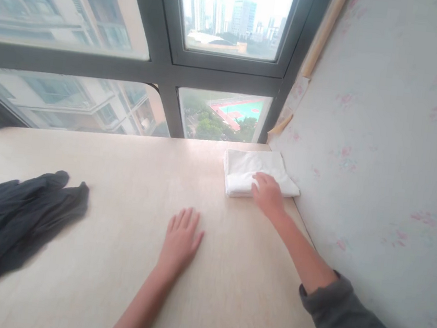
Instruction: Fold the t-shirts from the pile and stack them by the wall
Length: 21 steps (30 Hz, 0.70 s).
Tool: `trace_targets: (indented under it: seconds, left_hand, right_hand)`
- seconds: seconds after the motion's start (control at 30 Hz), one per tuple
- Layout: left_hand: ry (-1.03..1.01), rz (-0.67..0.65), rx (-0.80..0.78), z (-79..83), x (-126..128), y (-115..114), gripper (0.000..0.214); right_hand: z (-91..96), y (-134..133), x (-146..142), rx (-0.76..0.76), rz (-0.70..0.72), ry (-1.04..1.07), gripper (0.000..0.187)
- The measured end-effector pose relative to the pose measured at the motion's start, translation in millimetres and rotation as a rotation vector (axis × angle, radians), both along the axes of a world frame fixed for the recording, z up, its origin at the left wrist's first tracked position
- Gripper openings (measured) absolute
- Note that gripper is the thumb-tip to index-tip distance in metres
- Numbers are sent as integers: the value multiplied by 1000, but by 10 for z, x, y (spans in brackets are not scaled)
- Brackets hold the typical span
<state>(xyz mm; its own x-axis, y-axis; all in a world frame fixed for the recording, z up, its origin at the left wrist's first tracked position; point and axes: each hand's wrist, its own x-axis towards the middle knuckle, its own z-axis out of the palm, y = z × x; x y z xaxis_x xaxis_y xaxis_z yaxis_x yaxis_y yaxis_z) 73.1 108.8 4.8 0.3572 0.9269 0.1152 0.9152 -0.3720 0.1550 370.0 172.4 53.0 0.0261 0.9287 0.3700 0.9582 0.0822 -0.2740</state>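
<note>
A folded white cloth (247, 168) lies at the far right corner of the pale wooden table (122, 174), against the wall. My right hand (268, 195) rests on the near edge of that cloth, fingers spread flat, holding nothing. My left hand (180, 238) lies palm down on the bare tabletop in the middle, fingers stretched out and together, empty. A crumpled dark garment (10, 219) sprawls at the left side of the table, well away from both hands.
A large window with a dark frame (162, 70) runs along the table's far edge, looking onto buildings. A wall with pale floral wallpaper (382, 140) bounds the right side. Bare tabletop lies between the dark garment and my left hand.
</note>
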Motion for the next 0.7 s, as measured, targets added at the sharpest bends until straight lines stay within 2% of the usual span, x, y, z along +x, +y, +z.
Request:
trace_targets:
  seconds: [0.07,0.13,0.23,0.33,0.7]
  left_hand:
    - [-9,-20,13,-72,-176,-274,52]
    - [-17,-18,12,-96,-254,-483,53]
    - [-23,5,13,-77,-247,-632,53]
    - [-13,17,16,-49,-207,-647,52]
    - [-48,18,58,-29,-187,-663,49]
  right_hand:
    - [-223,-480,-316,37,125,86,37]
    - [-469,-916,-582,-15,193,107,38]
    - [-716,-1288,-798,-116,101,57,42]
    - [-757,-1342,-835,-169,46,15,45]
    - [-633,-1380,-817,-218,60,-17,44]
